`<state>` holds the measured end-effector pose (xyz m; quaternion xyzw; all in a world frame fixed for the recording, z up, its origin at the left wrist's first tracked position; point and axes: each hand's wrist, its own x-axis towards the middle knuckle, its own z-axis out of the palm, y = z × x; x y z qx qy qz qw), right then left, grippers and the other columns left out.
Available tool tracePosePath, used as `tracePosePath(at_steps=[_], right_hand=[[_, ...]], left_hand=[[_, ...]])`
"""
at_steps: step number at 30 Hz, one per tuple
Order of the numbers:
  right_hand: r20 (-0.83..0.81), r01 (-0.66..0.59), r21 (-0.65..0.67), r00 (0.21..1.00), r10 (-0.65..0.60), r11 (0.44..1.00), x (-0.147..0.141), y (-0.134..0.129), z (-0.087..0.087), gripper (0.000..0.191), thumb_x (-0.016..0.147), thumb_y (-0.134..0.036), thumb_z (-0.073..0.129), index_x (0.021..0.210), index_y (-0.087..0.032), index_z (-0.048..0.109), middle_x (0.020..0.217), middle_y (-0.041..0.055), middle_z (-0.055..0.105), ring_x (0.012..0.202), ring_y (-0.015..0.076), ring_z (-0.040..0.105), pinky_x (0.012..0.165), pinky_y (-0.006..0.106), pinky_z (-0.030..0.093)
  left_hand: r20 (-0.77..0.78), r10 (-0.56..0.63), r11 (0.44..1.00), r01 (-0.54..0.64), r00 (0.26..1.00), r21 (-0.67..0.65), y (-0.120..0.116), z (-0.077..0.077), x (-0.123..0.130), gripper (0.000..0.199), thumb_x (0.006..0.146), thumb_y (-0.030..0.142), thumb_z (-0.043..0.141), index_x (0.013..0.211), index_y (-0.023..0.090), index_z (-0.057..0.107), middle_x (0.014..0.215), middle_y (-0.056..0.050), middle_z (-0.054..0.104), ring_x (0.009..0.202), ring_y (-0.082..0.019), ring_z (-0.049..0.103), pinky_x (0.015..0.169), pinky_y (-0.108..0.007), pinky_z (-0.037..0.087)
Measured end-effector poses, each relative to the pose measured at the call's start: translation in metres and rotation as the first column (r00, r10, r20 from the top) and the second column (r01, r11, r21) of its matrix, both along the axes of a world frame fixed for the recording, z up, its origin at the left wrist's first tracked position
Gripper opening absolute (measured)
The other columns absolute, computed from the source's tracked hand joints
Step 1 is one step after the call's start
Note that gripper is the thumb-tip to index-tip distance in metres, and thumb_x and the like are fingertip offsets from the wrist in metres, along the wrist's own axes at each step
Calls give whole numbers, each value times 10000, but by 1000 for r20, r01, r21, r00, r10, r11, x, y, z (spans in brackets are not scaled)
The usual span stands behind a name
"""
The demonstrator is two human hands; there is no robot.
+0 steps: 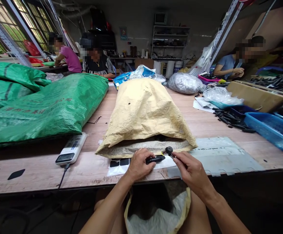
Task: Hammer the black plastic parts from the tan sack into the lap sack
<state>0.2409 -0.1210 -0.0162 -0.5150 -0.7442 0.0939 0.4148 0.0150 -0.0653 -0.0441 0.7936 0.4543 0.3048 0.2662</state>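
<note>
My left hand (141, 164) is closed round a black elongated part (155, 159) just above the table's front edge. To its right, my right hand (189, 165) pinches a small black piece with a round head (168, 150). The two held pieces are close together, in front of the open mouth of a beige woven sack (146, 113) lying on the table. Under my hands lies a white sheet with black patches (119, 165). An open sack (156, 221) with a dark inside sits between my legs.
Green sacks (58, 107) fill the left side, beside a white power bank (72, 149) with a cable. A grey sheet (226, 154), black parts (231, 120) and a blue tray (273, 130) are on the right. Several people sit farther back.
</note>
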Motion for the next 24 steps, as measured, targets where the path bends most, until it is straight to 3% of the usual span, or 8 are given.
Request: tracePosePath(at_steps=[3,6,11,17,21,24], right_hand=[[-12,-20,65,1000,21,998,-7,-6,5,259,976,-186,529,1195,-220,664,1037,59,686,973,170,655,853,277,533],[10,-34,101,999,33,994,-11,-8,-2,294,974,-164,521,1236,-214,644,1042,68,674,987,178,650,868,290,536],[137,-22,12,990,20,1000,-12,-6,-15,273,989,-193,500,1209,-209,661,958,63,655,884,178,645,797,305,541],[57,-70,55,996,66,996,-27,-5,-4,301,985,-172,500,1250,-223,633,1038,70,658,970,179,636,856,305,529],[152,-69,-10,986,69,998,-34,-2,-12,270,989,-206,483,1186,-226,667,965,56,661,874,175,642,765,296,527],[117,-17,-27,993,20,999,-23,6,-16,258,994,-242,487,1174,-230,671,969,48,665,899,172,645,798,298,520]], left_hand=[[6,0,1000,0,1000,-14,1,2,0,167,752,164,706,909,211,734,867,-20,646,908,-210,575,839,-328,411],[9,-12,1000,13,1000,-14,2,2,-1,173,765,172,698,928,212,739,875,-23,644,920,-214,571,842,-329,413],[8,-12,1000,13,1000,-10,2,-1,-1,179,769,183,695,937,225,738,871,-20,636,920,-216,565,828,-327,413],[-3,-23,1000,23,1000,18,2,-2,-2,140,765,177,703,898,219,716,866,-16,625,899,-210,554,812,-326,400],[0,-22,1000,22,1000,5,1,-2,-2,114,758,164,701,859,217,696,853,-14,615,897,-207,550,808,-324,395],[9,-13,1000,13,1000,16,1,-3,-2,150,743,161,701,881,214,676,869,-11,621,898,-205,549,811,-325,393]])
